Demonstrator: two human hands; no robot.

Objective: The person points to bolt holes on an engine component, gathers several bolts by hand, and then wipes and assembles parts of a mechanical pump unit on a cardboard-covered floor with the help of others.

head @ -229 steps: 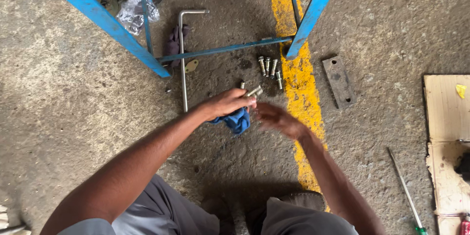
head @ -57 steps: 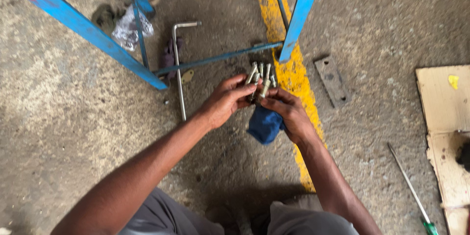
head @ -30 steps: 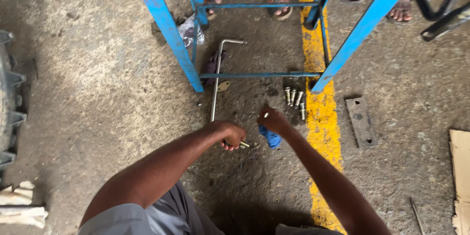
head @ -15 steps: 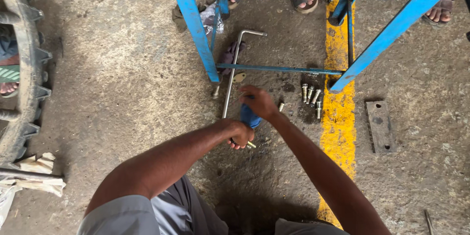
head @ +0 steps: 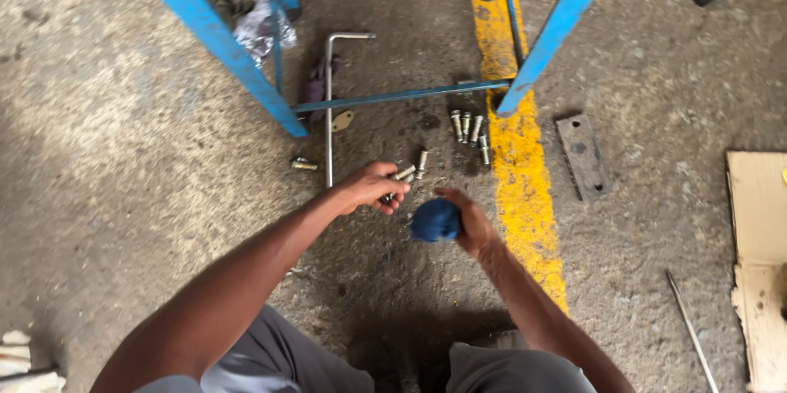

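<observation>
Where the concrete floor [head: 115, 196] spreads widest, a blue metal frame [head: 393, 96] stands across the top, straddling a yellow painted stripe [head: 525, 188]. One bent steel rod [head: 329, 106] lies under it, a flat metal plate [head: 582, 155] right of the stripe. Four bolts [head: 469, 127] lie in a row, two more nearby. The left hand [head: 370, 188] pinches one bolt [head: 402, 173]; the right hand [head: 467, 221] is clenched around a blue rag [head: 434, 221]. Open floor lies left.
</observation>
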